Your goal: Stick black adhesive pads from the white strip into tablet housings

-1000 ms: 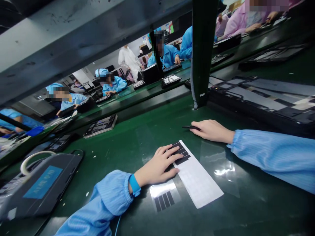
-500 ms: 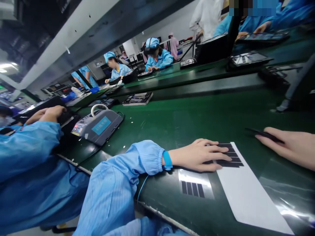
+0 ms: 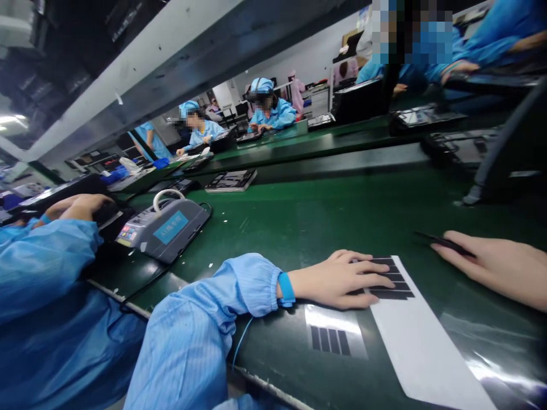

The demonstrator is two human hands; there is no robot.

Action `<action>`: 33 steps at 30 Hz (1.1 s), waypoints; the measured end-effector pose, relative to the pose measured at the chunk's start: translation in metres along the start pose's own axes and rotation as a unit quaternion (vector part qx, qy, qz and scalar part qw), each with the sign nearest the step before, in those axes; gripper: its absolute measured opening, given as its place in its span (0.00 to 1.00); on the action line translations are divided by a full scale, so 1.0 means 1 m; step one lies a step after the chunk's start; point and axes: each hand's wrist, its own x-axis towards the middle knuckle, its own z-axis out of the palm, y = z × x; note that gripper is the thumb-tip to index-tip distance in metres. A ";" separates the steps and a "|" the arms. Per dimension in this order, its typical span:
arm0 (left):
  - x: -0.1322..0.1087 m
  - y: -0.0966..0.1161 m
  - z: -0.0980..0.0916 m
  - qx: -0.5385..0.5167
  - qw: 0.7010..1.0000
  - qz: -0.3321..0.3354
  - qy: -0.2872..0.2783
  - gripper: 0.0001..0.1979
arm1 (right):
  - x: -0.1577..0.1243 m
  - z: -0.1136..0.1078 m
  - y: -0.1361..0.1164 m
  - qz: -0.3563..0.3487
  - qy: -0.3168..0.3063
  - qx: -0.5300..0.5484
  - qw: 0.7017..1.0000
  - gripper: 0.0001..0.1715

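Note:
My left hand [image 3: 346, 279] lies flat with fingers spread over the upper end of a white backing sheet [image 3: 423, 341]. Black strips [image 3: 397, 279] stick out from beneath its fingertips; part of them is covered by the fingers. To the right, my right hand [image 3: 499, 262] is closed around black tweezers [image 3: 448, 244], held just above the green bench with the tips pointing left. Below my left wrist rests a clear film [image 3: 333, 324] bearing several black rectangles. A blue wrist strap [image 3: 286, 287] with a thin cord circles my left wrist.
A grey tape dispenser [image 3: 171, 228] stands at left on the green bench [image 3: 299, 222]. A flat device [image 3: 231, 180] lies at the back. A co-worker's sleeve [image 3: 47, 245] and hand are at far left. A grey metal support [image 3: 491, 159] stands at right. Other people sit beyond.
The camera view has shifted slightly, moving the bench items down and left in the picture. Both hands keep nearly the same pose, the left on the sheet, the right holding the tweezers.

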 end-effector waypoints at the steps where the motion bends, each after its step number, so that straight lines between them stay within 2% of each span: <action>1: 0.000 0.000 0.000 -0.004 1.000 -0.001 0.003 0.20 | -0.002 -0.007 -0.008 -0.005 -0.029 -0.007 1.000 0.13; 3: 0.000 0.000 0.001 -0.015 1.000 -0.001 0.009 0.20 | -0.006 -0.020 -0.024 -0.010 -0.054 -0.033 0.998 0.10; 6: 0.000 0.000 0.001 -0.038 0.999 -0.002 0.017 0.19 | -0.011 -0.032 -0.042 0.016 -0.052 -0.077 0.995 0.11; 11: 0.000 0.002 -0.002 -0.061 0.998 -0.011 0.020 0.18 | -0.014 -0.040 -0.050 0.153 -0.011 -0.135 0.979 0.14; 13: 0.000 0.002 -0.003 -0.067 0.997 -0.012 0.019 0.18 | -0.013 -0.041 -0.047 0.177 -0.014 -0.147 0.973 0.17; 16: 0.000 0.002 -0.003 -0.079 0.997 -0.013 0.019 0.18 | -0.009 -0.040 -0.041 0.147 -0.027 -0.161 0.976 0.19; 23: -0.002 -0.002 0.001 -0.114 0.993 0.000 0.036 0.16 | -0.007 -0.041 -0.024 0.019 -0.030 -0.161 0.986 0.17; 25: -0.002 -0.002 0.002 -0.118 0.992 0.004 0.046 0.15 | -0.008 -0.043 -0.020 -0.004 -0.033 -0.103 0.994 0.15; 27: -0.002 -0.002 0.002 -0.121 0.991 0.002 0.051 0.14 | -0.005 -0.046 -0.018 0.040 -0.014 0.025 0.999 0.12; 30: -0.002 -0.001 0.001 -0.127 0.991 -0.004 0.051 0.13 | 0.011 -0.048 -0.022 0.153 0.044 0.185 0.970 0.11; 33: -0.002 0.000 0.001 -0.130 0.990 -0.009 0.052 0.13 | 0.048 -0.048 -0.033 0.231 0.098 0.273 0.929 0.12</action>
